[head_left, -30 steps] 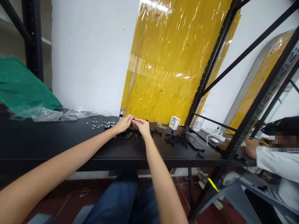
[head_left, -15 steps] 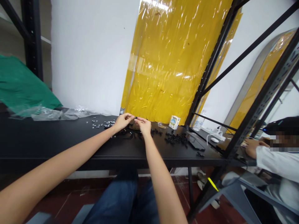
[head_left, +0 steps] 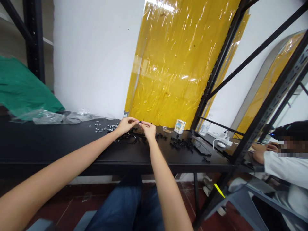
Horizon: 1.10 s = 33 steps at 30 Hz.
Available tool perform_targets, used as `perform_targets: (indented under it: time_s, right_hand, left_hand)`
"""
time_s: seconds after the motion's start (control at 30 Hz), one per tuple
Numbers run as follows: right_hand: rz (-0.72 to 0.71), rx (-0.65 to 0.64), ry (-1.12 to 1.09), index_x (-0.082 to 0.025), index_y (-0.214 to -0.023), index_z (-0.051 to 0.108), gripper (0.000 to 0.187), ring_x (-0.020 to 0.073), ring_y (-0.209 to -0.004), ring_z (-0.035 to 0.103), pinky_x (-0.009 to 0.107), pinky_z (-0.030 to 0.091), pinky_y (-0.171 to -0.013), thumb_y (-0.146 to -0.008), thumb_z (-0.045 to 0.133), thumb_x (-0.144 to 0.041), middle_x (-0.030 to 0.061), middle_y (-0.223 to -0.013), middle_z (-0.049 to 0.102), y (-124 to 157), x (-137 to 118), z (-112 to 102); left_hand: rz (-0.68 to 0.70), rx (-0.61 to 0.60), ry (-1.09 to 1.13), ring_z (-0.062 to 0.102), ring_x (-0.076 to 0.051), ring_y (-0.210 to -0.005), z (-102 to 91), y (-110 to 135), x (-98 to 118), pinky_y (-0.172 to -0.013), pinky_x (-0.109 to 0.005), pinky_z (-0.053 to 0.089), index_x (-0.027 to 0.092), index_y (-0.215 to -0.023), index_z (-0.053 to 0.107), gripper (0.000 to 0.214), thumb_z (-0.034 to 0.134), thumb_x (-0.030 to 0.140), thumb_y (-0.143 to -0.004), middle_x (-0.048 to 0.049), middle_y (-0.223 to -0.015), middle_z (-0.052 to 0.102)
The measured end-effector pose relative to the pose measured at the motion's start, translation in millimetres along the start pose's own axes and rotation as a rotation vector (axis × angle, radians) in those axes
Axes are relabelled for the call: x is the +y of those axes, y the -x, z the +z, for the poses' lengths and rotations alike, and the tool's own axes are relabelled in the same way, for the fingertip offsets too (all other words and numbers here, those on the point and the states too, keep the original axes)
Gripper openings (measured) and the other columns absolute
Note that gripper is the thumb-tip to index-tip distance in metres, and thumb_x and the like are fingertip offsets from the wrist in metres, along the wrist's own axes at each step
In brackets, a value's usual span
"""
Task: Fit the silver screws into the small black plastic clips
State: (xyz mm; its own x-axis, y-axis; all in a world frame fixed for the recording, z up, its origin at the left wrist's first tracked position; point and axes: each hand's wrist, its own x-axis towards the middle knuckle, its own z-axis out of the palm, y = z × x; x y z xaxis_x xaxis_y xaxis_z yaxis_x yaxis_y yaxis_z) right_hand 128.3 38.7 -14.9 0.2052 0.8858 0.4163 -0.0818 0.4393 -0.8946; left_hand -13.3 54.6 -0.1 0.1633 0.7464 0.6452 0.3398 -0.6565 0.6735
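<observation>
Both my hands meet over the far middle of a black table [head_left: 60,144]. My left hand [head_left: 125,125] pinches a small black part [head_left: 140,122] at its fingertips. My right hand [head_left: 148,130] is closed in a pinch right beside it, fingertips touching the same small part. Under and around the hands lie black loops and small black pieces [head_left: 131,137]. A scatter of small silvery screws [head_left: 102,127] lies just left of my left hand. More black parts [head_left: 180,143] are heaped to the right of my right hand.
Clear plastic bags [head_left: 55,117] and a green cloth [head_left: 21,86] lie at the far left. A small white carton [head_left: 179,126] stands before the yellow wrapped panel [head_left: 178,61]. A black rack frame [head_left: 262,109] rises at right; another person [head_left: 284,157] sits beyond it.
My hands have lifted slightly and drawn a little apart at the fingertips, still pinching the small part between them. The other person's hand shifted a little.
</observation>
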Motion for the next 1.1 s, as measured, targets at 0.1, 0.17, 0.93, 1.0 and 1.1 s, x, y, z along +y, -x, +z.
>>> perform_targets:
  time_s: [0.1,0.17,0.93,1.0,1.1]
  right_hand:
    - [-0.004,-0.011,0.014,-0.011,-0.090,0.071,0.030,0.0169,-0.071,0.070,0.026,0.055,-0.072,-0.061,0.073,-0.020,0.0062,-0.078,0.075,0.1,0.1,-0.4]
    - [0.001,-0.018,0.008,-0.012,-0.089,0.071,0.029,0.0166,-0.072,0.070,0.026,0.055,-0.073,-0.061,0.073,-0.021,0.0058,-0.080,0.075,0.6,-0.5,-0.4]
    - [-0.039,-0.064,0.010,-0.012,-0.086,0.071,0.024,0.0171,-0.076,0.070,0.028,0.053,-0.079,-0.062,0.072,-0.016,0.0061,-0.079,0.075,3.2,-4.8,1.7]
    - [-0.020,-0.038,-0.007,-0.012,-0.088,0.071,0.026,0.0171,-0.075,0.070,0.028,0.054,-0.077,-0.063,0.071,-0.018,0.0067,-0.079,0.075,2.7,-5.1,1.1]
    - [-0.007,-0.019,-0.015,-0.011,-0.090,0.070,0.028,0.0167,-0.072,0.070,0.028,0.054,-0.075,-0.063,0.071,-0.019,0.0066,-0.079,0.075,2.6,-6.0,0.3]
  left_hand:
    - [0.052,-0.012,-0.047,0.061,-0.019,-0.074,1.9,-2.0,-6.3,-0.071,-0.031,0.047,0.015,-0.085,0.062,0.040,0.055,0.052,-0.072,-0.0070,-0.083,0.068]
    - [0.084,-0.027,-0.091,0.059,-0.018,-0.071,3.2,-0.9,-7.2,-0.067,-0.031,0.047,0.015,-0.088,0.057,0.039,0.050,0.051,-0.075,-0.0065,-0.082,0.064]
    - [-0.270,-0.099,0.192,0.056,-0.016,-0.064,8.7,1.6,-1.5,-0.059,-0.028,0.045,0.014,-0.078,0.061,0.043,0.050,0.056,-0.076,-0.0053,-0.071,0.063]
    - [-0.203,-0.080,0.162,0.057,-0.016,-0.065,7.3,2.1,-0.7,-0.061,-0.028,0.045,0.014,-0.080,0.062,0.045,0.052,0.057,-0.074,-0.0054,-0.074,0.064]
    - [-0.094,-0.075,0.118,0.059,-0.018,-0.074,4.8,2.9,2.0,-0.067,-0.028,0.045,0.014,-0.087,0.065,0.047,0.055,0.057,-0.072,-0.0063,-0.082,0.067]
